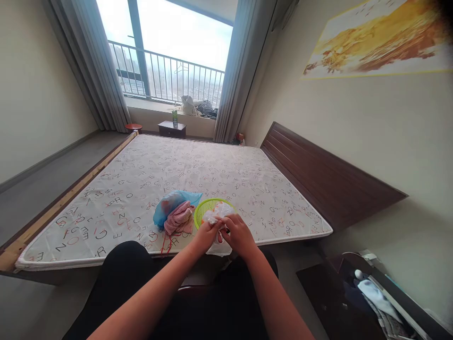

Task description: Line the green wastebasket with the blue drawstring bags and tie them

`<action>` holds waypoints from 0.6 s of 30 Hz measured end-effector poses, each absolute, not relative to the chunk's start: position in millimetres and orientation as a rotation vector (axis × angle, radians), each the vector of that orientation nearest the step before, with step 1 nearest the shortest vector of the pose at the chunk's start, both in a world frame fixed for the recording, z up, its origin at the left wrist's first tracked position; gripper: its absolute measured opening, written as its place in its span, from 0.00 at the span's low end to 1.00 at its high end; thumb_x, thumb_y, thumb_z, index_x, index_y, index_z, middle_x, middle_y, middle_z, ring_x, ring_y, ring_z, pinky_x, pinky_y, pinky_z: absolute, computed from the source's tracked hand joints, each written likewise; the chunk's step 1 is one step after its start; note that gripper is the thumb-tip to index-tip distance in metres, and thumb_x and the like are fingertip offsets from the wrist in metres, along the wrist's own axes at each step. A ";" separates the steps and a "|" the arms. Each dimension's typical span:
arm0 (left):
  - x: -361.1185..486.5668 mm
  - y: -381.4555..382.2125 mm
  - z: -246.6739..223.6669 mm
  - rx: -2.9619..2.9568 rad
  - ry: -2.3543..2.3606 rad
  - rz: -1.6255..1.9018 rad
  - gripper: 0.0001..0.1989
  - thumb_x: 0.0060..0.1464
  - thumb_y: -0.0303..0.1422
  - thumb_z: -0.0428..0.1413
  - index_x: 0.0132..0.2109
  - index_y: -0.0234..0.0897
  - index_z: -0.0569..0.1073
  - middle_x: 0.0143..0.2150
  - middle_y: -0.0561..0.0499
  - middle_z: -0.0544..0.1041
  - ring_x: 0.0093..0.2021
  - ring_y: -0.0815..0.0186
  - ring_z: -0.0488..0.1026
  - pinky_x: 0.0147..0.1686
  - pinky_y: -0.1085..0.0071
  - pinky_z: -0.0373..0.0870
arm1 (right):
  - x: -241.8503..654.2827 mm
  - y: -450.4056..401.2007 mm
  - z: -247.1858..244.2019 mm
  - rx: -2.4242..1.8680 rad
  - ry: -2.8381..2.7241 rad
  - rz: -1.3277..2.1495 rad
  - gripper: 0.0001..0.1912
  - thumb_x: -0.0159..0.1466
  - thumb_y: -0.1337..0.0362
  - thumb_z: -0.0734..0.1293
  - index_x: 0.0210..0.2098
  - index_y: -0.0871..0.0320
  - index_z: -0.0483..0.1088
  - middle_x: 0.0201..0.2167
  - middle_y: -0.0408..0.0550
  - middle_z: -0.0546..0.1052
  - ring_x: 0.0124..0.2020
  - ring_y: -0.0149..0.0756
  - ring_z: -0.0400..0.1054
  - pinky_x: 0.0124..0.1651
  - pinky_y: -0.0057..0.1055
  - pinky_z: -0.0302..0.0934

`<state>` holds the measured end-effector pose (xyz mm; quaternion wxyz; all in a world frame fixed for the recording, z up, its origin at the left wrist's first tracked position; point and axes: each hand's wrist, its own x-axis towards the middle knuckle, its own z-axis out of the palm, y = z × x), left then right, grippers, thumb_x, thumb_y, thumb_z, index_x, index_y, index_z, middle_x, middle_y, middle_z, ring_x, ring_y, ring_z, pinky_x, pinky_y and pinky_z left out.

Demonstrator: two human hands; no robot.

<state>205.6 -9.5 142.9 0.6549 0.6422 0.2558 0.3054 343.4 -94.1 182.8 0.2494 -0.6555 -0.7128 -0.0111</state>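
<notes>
As the left hand [206, 235] pinches white plastic [211, 216], the right hand [239, 232] does too.

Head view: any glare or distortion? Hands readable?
Head view: sky blown out nearly white; head view: headboard looks stretched, wide-angle style, upper right corner dark; head view: left hand and right hand readable, but detail between them too small.
</notes>
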 end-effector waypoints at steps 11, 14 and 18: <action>196.3 -18.6 163.1 2.069 0.425 0.738 0.11 0.63 0.32 0.54 0.46 0.41 0.81 0.46 0.45 0.81 0.47 0.59 0.76 0.51 0.64 0.70 | 345.3 -96.1 169.9 -2.159 -1.697 0.237 0.20 0.62 0.67 0.65 0.54 0.52 0.69 0.41 0.48 0.82 0.39 0.41 0.76 0.38 0.29 0.57; 197.2 -18.7 155.3 2.074 0.441 0.741 0.12 0.63 0.30 0.53 0.47 0.41 0.81 0.48 0.45 0.81 0.48 0.60 0.76 0.52 0.63 0.71 | 345.7 -95.6 173.0 -2.137 -1.689 0.283 0.15 0.62 0.67 0.65 0.48 0.52 0.73 0.41 0.48 0.81 0.41 0.40 0.75 0.40 0.29 0.58; 197.5 -14.9 149.5 2.060 0.494 0.846 0.10 0.61 0.31 0.56 0.45 0.41 0.82 0.48 0.44 0.82 0.50 0.58 0.76 0.56 0.59 0.69 | 344.9 -97.4 171.0 -2.048 -1.671 0.331 0.15 0.64 0.64 0.65 0.50 0.52 0.74 0.42 0.48 0.81 0.44 0.40 0.75 0.42 0.28 0.60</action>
